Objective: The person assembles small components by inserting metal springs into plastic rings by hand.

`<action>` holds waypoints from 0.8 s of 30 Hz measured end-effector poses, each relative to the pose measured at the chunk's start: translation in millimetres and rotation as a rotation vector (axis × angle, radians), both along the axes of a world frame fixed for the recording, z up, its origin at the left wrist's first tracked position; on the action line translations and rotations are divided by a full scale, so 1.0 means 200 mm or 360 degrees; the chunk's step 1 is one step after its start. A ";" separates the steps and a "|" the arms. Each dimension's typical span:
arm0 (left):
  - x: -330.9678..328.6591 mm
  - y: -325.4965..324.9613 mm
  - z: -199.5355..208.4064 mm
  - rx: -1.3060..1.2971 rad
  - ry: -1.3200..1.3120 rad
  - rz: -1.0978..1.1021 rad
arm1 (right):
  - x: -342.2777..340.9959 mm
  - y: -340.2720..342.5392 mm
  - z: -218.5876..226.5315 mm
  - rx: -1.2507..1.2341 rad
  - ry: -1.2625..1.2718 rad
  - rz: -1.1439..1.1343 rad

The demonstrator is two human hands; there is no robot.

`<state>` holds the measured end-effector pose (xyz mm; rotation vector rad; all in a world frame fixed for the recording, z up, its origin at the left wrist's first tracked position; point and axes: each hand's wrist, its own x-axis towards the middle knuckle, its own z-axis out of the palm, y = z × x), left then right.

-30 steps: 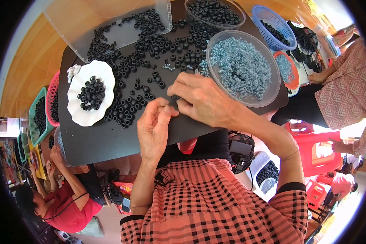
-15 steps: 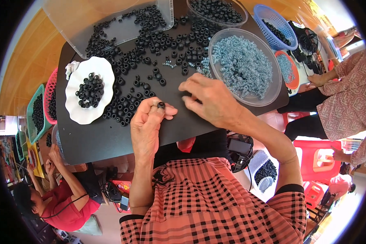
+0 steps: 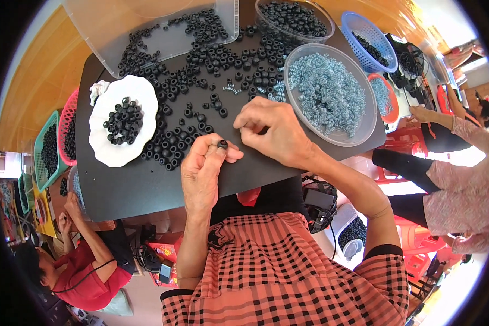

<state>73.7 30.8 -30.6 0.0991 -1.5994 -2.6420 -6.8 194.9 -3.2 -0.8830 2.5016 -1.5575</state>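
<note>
Between the thumb and fingers of my left hand (image 3: pixel 201 171) is a small round black part (image 3: pixel 222 144), its hole facing up. To the right, my right hand (image 3: pixel 280 133) hovers over the table with thumb and forefinger pinched together; whatever they may hold is too small to make out. Loose black parts (image 3: pixel 174 144) of the same sort lie left of my left hand. Beyond my right hand stands a clear round tub (image 3: pixel 367 127) full of small bluish metal springs (image 3: pixel 328 92). A few springs (image 3: pixel 232 88) lie loose on the dark table (image 3: pixel 125 190).
A white scalloped plate (image 3: pixel 100 144) with black parts sits at the left. Along the back are a tipped clear bin (image 3: pixel 92 32) and a round tub (image 3: pixel 296 24) of black parts. A blue basket (image 3: pixel 353 24) stands far right. Other people work on both sides.
My right hand's thumb and forefinger have come together from a looser, parted pose. My left hand still holds the black part. At the right, a person in a patterned top has shifted.
</note>
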 end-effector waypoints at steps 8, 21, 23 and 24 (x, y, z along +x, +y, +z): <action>-0.01 -0.01 -0.02 0.0024 -0.0015 -0.0014 | 0.03 -0.05 0.03 -0.0334 -0.0474 0.0171; 0.01 0.01 0.02 -0.0160 -0.0102 0.0002 | 0.07 -0.05 0.04 -0.0425 -0.0104 0.0250; 0.01 0.02 0.03 -0.0146 -0.0119 0.0014 | 0.07 -0.05 0.03 -0.0428 -0.0050 0.0280; 0.01 0.02 0.02 -0.0175 -0.0111 0.0011 | 0.07 -0.05 0.02 -0.0447 -0.0073 0.0254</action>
